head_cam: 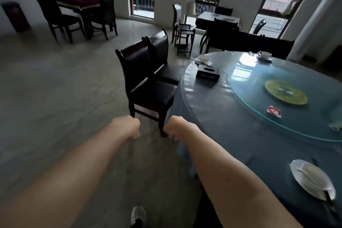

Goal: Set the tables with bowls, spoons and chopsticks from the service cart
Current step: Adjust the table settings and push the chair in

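Note:
My left hand (127, 126) and my right hand (175, 127) are both stretched out in front of me above the floor, fingers curled down and closed, with nothing visible in them. To my right stands a round table (231, 126) with a blue cloth. A white plate (312, 179) with a white spoon on it and dark chopsticks beside it lies near the table's front right. Across the table a white bowl (204, 58) sits on the far left rim and another white bowl (266, 55) sits at the back. The service cart is out of view.
A glass turntable (281, 102) covers the table's middle, and a dark tissue box (208, 74) lies near its left edge. Two dark chairs (148, 83) stand just ahead of my hands. More tables and chairs (77, 9) stand further back. Open floor lies to the left.

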`<state>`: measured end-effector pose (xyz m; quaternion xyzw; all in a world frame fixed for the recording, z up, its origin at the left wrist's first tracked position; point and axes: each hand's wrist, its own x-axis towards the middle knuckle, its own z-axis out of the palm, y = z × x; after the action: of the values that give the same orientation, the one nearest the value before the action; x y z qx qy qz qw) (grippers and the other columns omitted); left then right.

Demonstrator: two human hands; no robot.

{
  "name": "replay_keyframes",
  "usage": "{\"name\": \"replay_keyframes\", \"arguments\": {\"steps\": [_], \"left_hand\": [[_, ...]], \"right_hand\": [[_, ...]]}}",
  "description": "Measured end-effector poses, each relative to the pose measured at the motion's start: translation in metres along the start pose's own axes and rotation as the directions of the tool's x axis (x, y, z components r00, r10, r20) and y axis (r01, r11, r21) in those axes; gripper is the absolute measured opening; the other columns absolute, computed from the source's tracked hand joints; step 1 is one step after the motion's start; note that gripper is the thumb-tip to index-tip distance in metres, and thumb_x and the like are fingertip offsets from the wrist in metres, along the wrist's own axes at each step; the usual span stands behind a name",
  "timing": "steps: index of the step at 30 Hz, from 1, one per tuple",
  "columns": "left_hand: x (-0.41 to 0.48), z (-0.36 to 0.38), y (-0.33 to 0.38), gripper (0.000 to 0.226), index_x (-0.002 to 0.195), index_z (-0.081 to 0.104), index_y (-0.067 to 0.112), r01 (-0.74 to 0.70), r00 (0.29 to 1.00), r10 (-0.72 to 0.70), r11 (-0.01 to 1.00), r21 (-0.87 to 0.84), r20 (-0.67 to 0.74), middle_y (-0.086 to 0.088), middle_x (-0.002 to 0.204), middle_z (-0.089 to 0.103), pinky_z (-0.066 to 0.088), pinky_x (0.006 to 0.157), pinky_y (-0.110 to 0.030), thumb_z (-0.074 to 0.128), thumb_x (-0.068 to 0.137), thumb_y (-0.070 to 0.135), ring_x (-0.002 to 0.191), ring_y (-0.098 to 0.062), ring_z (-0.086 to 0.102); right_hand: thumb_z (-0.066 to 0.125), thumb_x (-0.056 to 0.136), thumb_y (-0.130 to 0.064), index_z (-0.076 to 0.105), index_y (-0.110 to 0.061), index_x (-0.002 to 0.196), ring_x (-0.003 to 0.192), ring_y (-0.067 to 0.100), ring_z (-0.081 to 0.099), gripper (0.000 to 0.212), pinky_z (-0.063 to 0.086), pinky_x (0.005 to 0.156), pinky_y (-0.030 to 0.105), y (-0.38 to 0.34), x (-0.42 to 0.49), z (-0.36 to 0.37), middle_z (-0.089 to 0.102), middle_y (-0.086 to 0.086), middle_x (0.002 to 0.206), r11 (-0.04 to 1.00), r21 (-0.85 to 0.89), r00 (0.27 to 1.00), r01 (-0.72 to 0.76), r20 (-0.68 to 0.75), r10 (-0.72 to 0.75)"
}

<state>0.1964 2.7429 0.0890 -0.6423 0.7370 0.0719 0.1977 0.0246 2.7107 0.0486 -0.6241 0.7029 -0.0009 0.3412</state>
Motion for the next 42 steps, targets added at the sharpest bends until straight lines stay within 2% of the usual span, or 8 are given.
{"name": "replay_keyframes", "arguments": {"steps": [4, 9, 16, 24, 29, 33, 37, 42], "left_hand": [[0.094, -0.027, -0.039, 0.034, 0.123, 0.058, 0.014, -0.036, 0.999, 0.038, 0.998, 0.057, -0.03, -0.009, 0.126, 0.057, 0.048, 0.087, -0.038, 0.044, 0.095, 0.026, 0.113, -0.029, 0.059], [0.212, -0.08, -0.083, 0.03, 0.119, 0.059, 0.016, -0.125, 0.992, 0.127, 0.99, 0.061, -0.024, -0.007, 0.119, 0.06, 0.049, 0.081, -0.036, 0.043, 0.095, 0.025, 0.108, -0.027, 0.06], [0.357, -0.104, -0.151, 0.025, 0.111, 0.061, 0.015, -0.218, 0.976, 0.218, 0.976, 0.01, 0.003, -0.005, 0.109, 0.061, 0.053, 0.079, -0.036, 0.045, 0.095, 0.025, 0.098, -0.026, 0.061], [0.571, -0.128, -0.264, 0.011, 0.091, 0.056, 0.017, -0.343, 0.938, 0.344, 0.939, -0.031, 0.045, -0.001, 0.085, 0.051, 0.045, 0.061, -0.033, 0.046, 0.089, 0.022, 0.077, -0.022, 0.057], [0.71, -0.199, -0.324, 0.014, 0.091, 0.056, 0.017, -0.472, 0.88, 0.474, 0.878, -0.072, 0.01, -0.002, 0.086, 0.055, 0.048, 0.06, -0.031, 0.046, 0.089, 0.026, 0.074, -0.02, 0.059], [0.794, -0.263, -0.335, 0.016, 0.097, 0.058, 0.02, -0.552, 0.825, 0.558, 0.83, 0.08, -0.091, 0.0, 0.083, 0.049, 0.048, 0.068, -0.033, 0.047, 0.088, 0.028, 0.08, -0.026, 0.056], [0.885, -0.301, -0.324, 0.016, 0.097, 0.059, 0.019, -0.637, 0.747, 0.663, 0.734, 0.236, -0.05, 0.002, 0.076, 0.044, 0.049, 0.066, -0.033, 0.047, 0.088, 0.025, 0.073, -0.023, 0.052], [0.999, -0.322, -0.306, 0.011, 0.09, 0.057, 0.022, -0.744, 0.585, 0.811, 0.55, 0.378, -0.029, 0.002, 0.083, 0.054, 0.042, 0.055, -0.03, 0.047, 0.087, 0.019, 0.07, -0.021, 0.054]], "right_hand": [[0.062, 0.086, -0.014, 0.067, -0.004, 0.105, 0.081, 0.028, 0.063, 0.022, 0.057, 0.081, 0.04, -0.036, 0.092, -0.02, 0.071, 0.017, 0.104, 0.996, 0.085, 0.999, -0.038, 0.015, 0.037], [0.051, 0.087, -0.022, 0.059, -0.009, 0.081, 0.059, 0.025, 0.06, 0.017, 0.053, 0.065, 0.033, -0.091, 0.194, -0.067, 0.067, 0.007, 0.076, 0.996, 0.065, 0.998, -0.067, 0.022, 0.066], [0.051, 0.089, -0.026, 0.059, -0.008, 0.082, 0.059, 0.028, 0.068, 0.021, 0.053, 0.051, 0.029, -0.169, 0.327, -0.111, 0.073, 0.01, 0.081, 0.994, 0.003, 0.993, -0.107, 0.041, 0.107], [0.049, 0.091, -0.027, 0.058, -0.009, 0.081, 0.063, 0.026, 0.07, 0.022, 0.052, 0.055, 0.03, -0.277, 0.524, -0.131, 0.073, 0.007, 0.081, 0.98, -0.053, 0.981, -0.193, -0.003, 0.193], [0.053, 0.089, -0.028, 0.055, -0.014, 0.077, 0.061, 0.022, 0.068, 0.018, 0.048, 0.053, 0.026, -0.354, 0.625, -0.183, 0.07, 0.005, 0.077, 0.965, -0.006, 0.963, -0.26, -0.08, 0.259], [0.05, 0.089, -0.028, 0.06, -0.011, 0.079, 0.065, 0.024, 0.069, 0.022, 0.052, 0.059, 0.03, -0.384, 0.686, -0.235, 0.072, 0.005, 0.077, 0.936, 0.089, 0.933, -0.34, -0.095, 0.348], [0.046, 0.092, -0.025, 0.058, -0.009, 0.099, 0.085, 0.029, 0.071, 0.021, 0.057, 0.084, 0.043, -0.377, 0.754, -0.276, 0.07, 0.008, 0.089, 0.851, 0.211, 0.862, -0.481, -0.064, 0.503], [0.046, 0.096, -0.027, 0.056, -0.006, 0.118, 0.096, 0.031, 0.07, 0.032, 0.055, 0.092, 0.045, -0.358, 0.871, -0.304, 0.071, 0.01, 0.102, 0.727, 0.376, 0.789, -0.575, 0.02, 0.614]]}}
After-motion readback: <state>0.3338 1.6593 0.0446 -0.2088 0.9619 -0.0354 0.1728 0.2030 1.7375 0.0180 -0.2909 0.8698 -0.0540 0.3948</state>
